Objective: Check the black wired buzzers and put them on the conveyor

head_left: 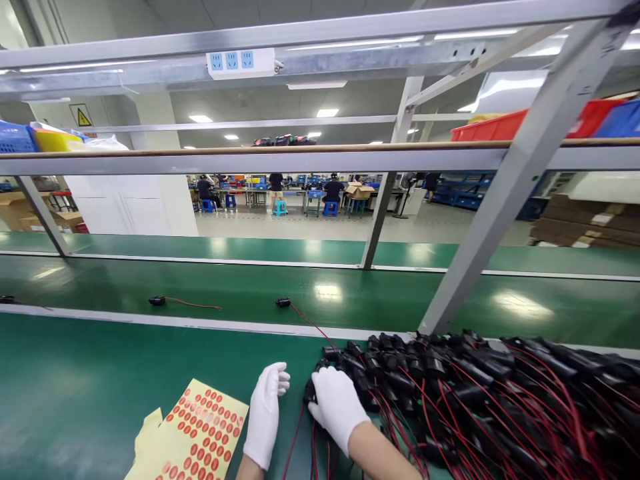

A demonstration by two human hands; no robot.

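My left hand (265,415), in a white glove, is held over the green bench with its fingers bent loosely and nothing visible in them. Beside it lies a yellow sheet of round red stickers (205,430). My right hand (336,408), also gloved, is closed over a small black part (309,391) at the left edge of a big pile of black parts with red wires (465,393). Its fingertips are partly hidden among the parts.
Behind the bench runs a green belt (250,280) carrying a black part (283,303) and another black part (157,301). A slanted metal post (510,180) rises behind the pile. Overhead is a shelf with a red bin (490,127). Several people sit or stand far away.
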